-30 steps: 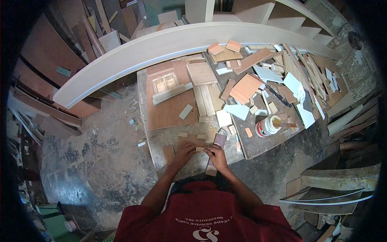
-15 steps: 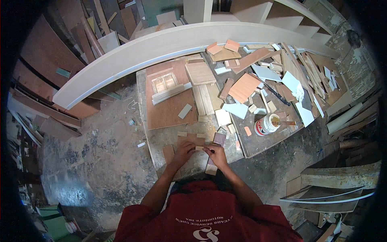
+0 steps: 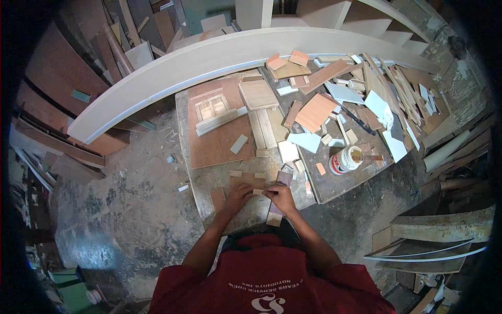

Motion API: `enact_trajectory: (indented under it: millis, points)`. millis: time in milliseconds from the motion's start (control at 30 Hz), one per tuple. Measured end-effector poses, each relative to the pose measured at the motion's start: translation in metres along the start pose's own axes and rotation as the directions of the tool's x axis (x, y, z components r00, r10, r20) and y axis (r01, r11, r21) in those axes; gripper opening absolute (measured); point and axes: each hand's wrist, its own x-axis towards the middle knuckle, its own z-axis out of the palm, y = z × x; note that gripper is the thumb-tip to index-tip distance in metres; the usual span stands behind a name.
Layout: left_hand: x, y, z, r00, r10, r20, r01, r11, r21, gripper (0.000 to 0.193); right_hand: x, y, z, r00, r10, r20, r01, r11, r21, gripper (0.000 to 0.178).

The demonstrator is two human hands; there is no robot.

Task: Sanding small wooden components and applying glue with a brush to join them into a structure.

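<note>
A small pale wooden block lies between my two hands over a thin brown board near the front of the worktable. My left hand is closed, its fingertips at the block's left end. At the other end, my right hand pinches the block between thumb and fingers. Two more small blocks, a left one and a right one, sit along the board's far edge. Beside my right hand is a dark purplish strip, perhaps sandpaper; a brown wood piece lies left of my left hand.
A white tub with a brush-like handle across its mouth stands right of my hands. Wood offcuts and white sheet pieces cover the table's right side. A large plywood sheet lies ahead. Behind, a long pale panel stands across the table.
</note>
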Motion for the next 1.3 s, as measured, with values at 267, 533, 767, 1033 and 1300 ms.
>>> enact_trajectory:
  millis: [267,533,767,1033,1300]
  points:
    - [-0.004,-0.002,-0.001,1.0,-0.015,0.012,0.016,0.997,-0.076,0.027,0.0,-0.01,-0.003,0.994,0.101,0.041,-0.101,0.995,0.014,0.018]
    - [0.0,0.008,-0.004,0.999,-0.034,0.006,0.034,0.998,-0.054,0.026,0.0,-0.003,-0.002,0.997,0.07,0.017,-0.07,0.997,0.013,0.017]
    - [0.001,0.003,-0.005,0.999,0.033,0.026,-0.033,0.999,-0.02,0.028,0.002,-0.002,-0.001,0.99,0.136,0.045,-0.137,0.99,0.02,0.017]
    - [0.001,0.005,-0.005,0.999,-0.001,0.037,0.003,0.998,-0.06,0.027,0.004,-0.004,-0.004,0.992,0.112,0.05,-0.114,0.993,0.037,0.017]
    - [0.002,0.0,-0.003,0.996,-0.026,0.083,0.034,0.995,-0.092,0.027,0.011,0.007,-0.001,0.986,0.148,0.072,-0.153,0.986,0.067,0.017]
